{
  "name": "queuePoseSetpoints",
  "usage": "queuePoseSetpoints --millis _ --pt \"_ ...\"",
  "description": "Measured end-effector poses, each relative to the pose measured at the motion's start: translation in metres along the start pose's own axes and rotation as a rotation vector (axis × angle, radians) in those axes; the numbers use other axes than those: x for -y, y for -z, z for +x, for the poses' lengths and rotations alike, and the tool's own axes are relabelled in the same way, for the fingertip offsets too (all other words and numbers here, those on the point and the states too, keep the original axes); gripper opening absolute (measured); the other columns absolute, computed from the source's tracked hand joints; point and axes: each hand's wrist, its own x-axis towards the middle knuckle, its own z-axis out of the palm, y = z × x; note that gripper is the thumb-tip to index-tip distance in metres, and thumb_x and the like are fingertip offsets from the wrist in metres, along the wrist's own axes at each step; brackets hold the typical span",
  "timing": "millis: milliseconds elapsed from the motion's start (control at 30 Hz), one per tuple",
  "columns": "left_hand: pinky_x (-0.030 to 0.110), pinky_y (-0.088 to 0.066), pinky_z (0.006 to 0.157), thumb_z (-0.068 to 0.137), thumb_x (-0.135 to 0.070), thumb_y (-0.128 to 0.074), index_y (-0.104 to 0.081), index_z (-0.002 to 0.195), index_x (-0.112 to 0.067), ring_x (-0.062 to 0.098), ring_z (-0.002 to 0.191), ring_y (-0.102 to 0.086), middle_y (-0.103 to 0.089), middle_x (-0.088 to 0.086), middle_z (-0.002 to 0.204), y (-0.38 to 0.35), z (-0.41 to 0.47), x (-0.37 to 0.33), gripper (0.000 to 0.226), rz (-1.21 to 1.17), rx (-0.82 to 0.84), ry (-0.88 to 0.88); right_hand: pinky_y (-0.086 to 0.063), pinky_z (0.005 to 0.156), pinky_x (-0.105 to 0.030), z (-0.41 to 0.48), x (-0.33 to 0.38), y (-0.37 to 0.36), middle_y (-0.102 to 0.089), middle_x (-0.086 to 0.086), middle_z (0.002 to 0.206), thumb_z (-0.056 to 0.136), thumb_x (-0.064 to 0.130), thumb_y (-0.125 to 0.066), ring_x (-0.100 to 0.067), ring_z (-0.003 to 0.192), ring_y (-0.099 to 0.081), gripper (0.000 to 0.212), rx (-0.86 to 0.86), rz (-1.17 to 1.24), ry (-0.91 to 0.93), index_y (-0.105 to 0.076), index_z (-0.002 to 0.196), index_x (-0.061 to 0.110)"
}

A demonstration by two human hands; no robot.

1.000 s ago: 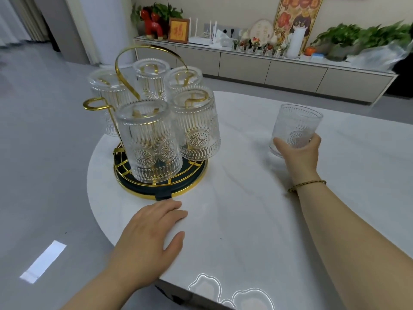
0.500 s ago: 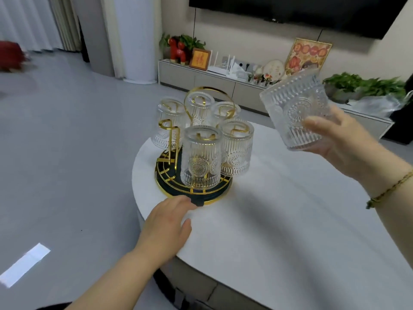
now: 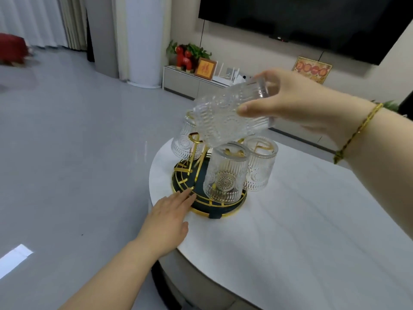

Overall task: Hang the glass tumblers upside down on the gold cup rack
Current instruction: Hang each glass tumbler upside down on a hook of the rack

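The gold cup rack (image 3: 186, 196) with a dark round base stands at the left end of the white table (image 3: 301, 231). Upside-down ribbed glass tumblers hang on its pegs: one at the front (image 3: 224, 175), one at the right (image 3: 259, 168), one at the back left (image 3: 185, 142). One bare gold peg (image 3: 194, 139) sticks up on the left side. My right hand (image 3: 297, 104) holds another tumbler (image 3: 225, 115) tilted mouth-down above the rack. My left hand (image 3: 167, 218) lies flat, fingertips touching the rack's base rim.
The table's rounded left edge drops to a grey floor (image 3: 67, 153). Behind stand a low white cabinet (image 3: 190, 83) with a red figurine, a framed picture and plants, a white column (image 3: 143, 41), and a dark TV (image 3: 312, 19) on the wall.
My right hand lifted the tumbler off the table, carried it left over the rack and tipped it mouth-down. My left hand slid forward to the rack's base.
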Motion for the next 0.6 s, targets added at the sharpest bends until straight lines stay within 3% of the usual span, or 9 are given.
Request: queuePoseSetpoints --millis 100,133,300,500,600 --pt "0.030 -0.002 0.115 0.091 -0.020 -0.040 -0.004 0.142 -0.024 0.011 0.141 -0.005 0.004 -0.004 0.155 -0.003 -0.004 -0.001 0.063 -0.003 0.003 -0.005 -0.036 0.060 -0.008 0.011 0.013 -0.014 -0.048 0.019 0.089 0.053 0.050 -0.070 0.001 0.077 -0.049 0.082 0.018 -0.130 0.079 -0.039 0.124 0.023" --pt "0.030 -0.002 0.115 0.091 -0.021 -0.039 -0.004 0.142 -0.024 0.012 0.141 -0.004 0.005 -0.004 0.155 -0.004 -0.005 -0.002 0.062 0.005 0.004 -0.011 -0.031 0.057 -0.005 0.014 0.016 -0.018 -0.044 0.019 0.091 0.057 0.049 -0.068 0.000 0.078 -0.047 0.079 0.024 -0.187 0.103 -0.037 0.126 0.023" --pt "0.031 0.002 0.115 0.093 -0.023 -0.034 0.001 0.142 -0.026 0.012 0.142 0.002 0.009 -0.006 0.155 -0.006 -0.007 -0.004 0.061 0.047 0.044 -0.039 -0.032 0.074 -0.019 0.027 0.028 -0.032 -0.045 0.000 0.130 0.063 0.044 -0.069 -0.006 0.097 -0.035 0.078 -0.008 -0.366 0.169 -0.034 0.129 0.022" --pt "0.031 0.006 0.114 0.093 -0.024 -0.034 0.003 0.142 -0.026 0.012 0.141 0.007 0.009 -0.006 0.155 -0.004 -0.006 -0.004 0.062 0.047 0.053 -0.037 -0.030 0.079 -0.021 0.033 0.029 -0.037 -0.043 0.001 0.135 0.062 0.044 -0.069 -0.008 0.096 -0.035 0.078 0.064 -0.489 0.139 -0.034 0.129 0.022" --pt "0.031 0.011 0.113 0.093 -0.023 -0.034 0.003 0.142 -0.025 0.011 0.141 0.011 0.008 -0.005 0.155 -0.004 -0.006 -0.006 0.062 0.045 0.049 -0.041 -0.032 0.081 -0.023 0.038 0.029 -0.048 -0.043 -0.002 0.135 0.063 0.042 -0.070 -0.013 0.107 -0.043 0.079 0.110 -0.469 0.117 -0.033 0.130 0.020"
